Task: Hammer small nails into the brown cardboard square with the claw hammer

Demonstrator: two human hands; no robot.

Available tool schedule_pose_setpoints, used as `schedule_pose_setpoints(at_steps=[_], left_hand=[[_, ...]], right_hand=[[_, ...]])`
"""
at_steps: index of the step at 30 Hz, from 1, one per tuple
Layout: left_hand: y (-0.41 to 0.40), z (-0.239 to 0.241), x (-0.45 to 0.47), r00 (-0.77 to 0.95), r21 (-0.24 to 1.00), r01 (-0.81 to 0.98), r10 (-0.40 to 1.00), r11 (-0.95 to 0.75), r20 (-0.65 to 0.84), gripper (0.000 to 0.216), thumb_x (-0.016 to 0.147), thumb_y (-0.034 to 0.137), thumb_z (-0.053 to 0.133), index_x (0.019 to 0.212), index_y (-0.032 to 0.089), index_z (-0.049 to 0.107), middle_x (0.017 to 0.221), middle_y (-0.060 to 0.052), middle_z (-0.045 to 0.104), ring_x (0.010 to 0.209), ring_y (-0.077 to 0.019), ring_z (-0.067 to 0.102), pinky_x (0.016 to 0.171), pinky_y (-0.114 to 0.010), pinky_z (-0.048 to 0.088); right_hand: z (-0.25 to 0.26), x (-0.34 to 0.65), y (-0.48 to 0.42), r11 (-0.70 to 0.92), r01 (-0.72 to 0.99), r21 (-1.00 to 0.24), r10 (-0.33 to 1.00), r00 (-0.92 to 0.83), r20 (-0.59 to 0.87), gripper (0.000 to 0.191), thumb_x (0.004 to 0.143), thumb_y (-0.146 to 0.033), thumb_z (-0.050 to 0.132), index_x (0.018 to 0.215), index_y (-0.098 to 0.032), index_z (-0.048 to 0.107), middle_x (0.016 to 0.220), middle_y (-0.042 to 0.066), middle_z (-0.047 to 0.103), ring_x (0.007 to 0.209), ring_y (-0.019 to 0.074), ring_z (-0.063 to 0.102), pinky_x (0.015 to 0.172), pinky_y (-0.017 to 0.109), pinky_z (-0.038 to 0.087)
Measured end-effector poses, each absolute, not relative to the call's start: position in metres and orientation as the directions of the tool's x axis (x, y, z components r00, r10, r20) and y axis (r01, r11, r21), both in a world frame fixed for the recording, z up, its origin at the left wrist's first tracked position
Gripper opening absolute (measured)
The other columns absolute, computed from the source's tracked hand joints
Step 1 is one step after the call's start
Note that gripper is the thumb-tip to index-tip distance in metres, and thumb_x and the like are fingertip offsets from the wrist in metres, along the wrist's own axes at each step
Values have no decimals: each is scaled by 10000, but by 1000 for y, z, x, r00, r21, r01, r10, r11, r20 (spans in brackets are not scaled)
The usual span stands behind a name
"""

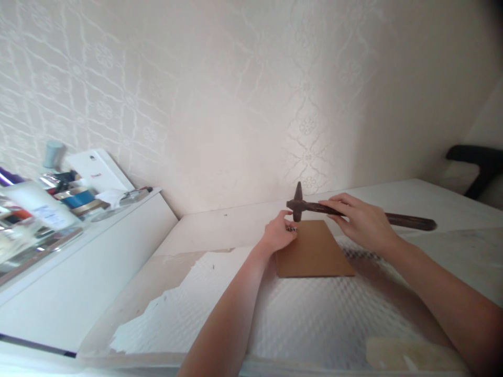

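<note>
My right hand (361,222) is closed round the dark handle of a rusty hammer (412,221), gripping it close to the head. The hammer head (297,204) hangs just above the far left corner of a brown cardboard square (312,251). My left hand (280,233) is pinched shut at that same corner, right under the hammer head; something small and dark sits between its fingertips, too small to name. The cardboard lies flat on a white table (236,225) with worn, peeling covering.
A patterned wall (236,104) rises right behind the table. To the left stands a white cabinet (90,262) with bottles, jars and a white box on top. A dark chair armrest (477,157) shows at the far right.
</note>
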State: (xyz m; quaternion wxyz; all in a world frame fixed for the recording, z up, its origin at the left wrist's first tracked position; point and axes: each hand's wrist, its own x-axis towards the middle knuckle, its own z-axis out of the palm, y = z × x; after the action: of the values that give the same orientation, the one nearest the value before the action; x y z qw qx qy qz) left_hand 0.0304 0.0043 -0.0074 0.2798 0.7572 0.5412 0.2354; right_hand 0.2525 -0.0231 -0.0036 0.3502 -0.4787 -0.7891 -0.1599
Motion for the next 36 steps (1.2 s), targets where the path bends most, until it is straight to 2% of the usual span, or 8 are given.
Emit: schedule_pose_setpoints(at_steps=[4, 9, 15, 21, 27, 32, 36], left_hand=[[6, -9, 30, 310, 680, 684, 949, -264, 57, 537, 683, 127, 579, 1191, 230, 441, 967, -6, 698, 965, -186, 630, 942, -355, 444], [7, -10, 30, 295, 669, 701, 955, -249, 46, 477, 673, 149, 595, 1130, 204, 470, 964, -24, 696, 944, -212, 637, 894, -364, 469], [7, -11, 30, 311, 687, 676, 948, -267, 63, 532, 677, 124, 574, 1183, 229, 446, 960, 0, 704, 938, -189, 637, 911, -353, 457], [6, -9, 30, 288, 655, 709, 955, -260, 67, 437, 672, 165, 591, 1095, 199, 484, 945, -31, 699, 910, -221, 645, 847, -359, 479], [5, -9, 31, 308, 688, 673, 949, -272, 73, 523, 673, 119, 562, 1171, 225, 442, 968, -1, 705, 952, -191, 638, 887, -339, 463], [3, -5, 31, 286, 653, 713, 956, -255, 60, 437, 677, 153, 577, 1101, 190, 481, 948, -37, 703, 920, -225, 645, 849, -363, 477], [4, -7, 31, 305, 673, 688, 950, -272, 71, 487, 678, 138, 565, 1150, 207, 467, 969, -19, 707, 941, -209, 641, 879, -357, 469]], right_hand=[[-1, 251, -24, 470, 876, -105, 621, -244, 745, 344, 874, -220, 486, 1184, -293, 615, 1072, 29, 656, 886, 186, 636, 586, 262, 466], [-5, 250, -24, 527, 849, -48, 648, -365, 669, 343, 873, -174, 466, 1161, -279, 620, 1066, 19, 658, 867, 168, 641, 578, 253, 460], [-3, 250, -23, 471, 878, -79, 610, -260, 749, 307, 883, -221, 489, 1163, -274, 603, 1076, 16, 652, 889, 172, 636, 575, 252, 454], [-5, 248, -24, 519, 852, -71, 675, -357, 646, 330, 869, -162, 459, 1138, -272, 614, 1085, 14, 649, 878, 169, 635, 600, 261, 458], [-3, 248, -25, 481, 868, -121, 660, -267, 703, 320, 874, -200, 475, 1163, -271, 595, 1093, 19, 642, 927, 178, 624, 606, 258, 455], [-4, 248, -25, 508, 856, -98, 701, -344, 625, 322, 870, -173, 455, 1140, -266, 605, 1093, 20, 642, 883, 176, 630, 600, 266, 452], [-3, 248, -25, 486, 867, -112, 682, -295, 669, 321, 868, -189, 472, 1151, -273, 597, 1096, 18, 641, 908, 180, 627, 593, 262, 450]])
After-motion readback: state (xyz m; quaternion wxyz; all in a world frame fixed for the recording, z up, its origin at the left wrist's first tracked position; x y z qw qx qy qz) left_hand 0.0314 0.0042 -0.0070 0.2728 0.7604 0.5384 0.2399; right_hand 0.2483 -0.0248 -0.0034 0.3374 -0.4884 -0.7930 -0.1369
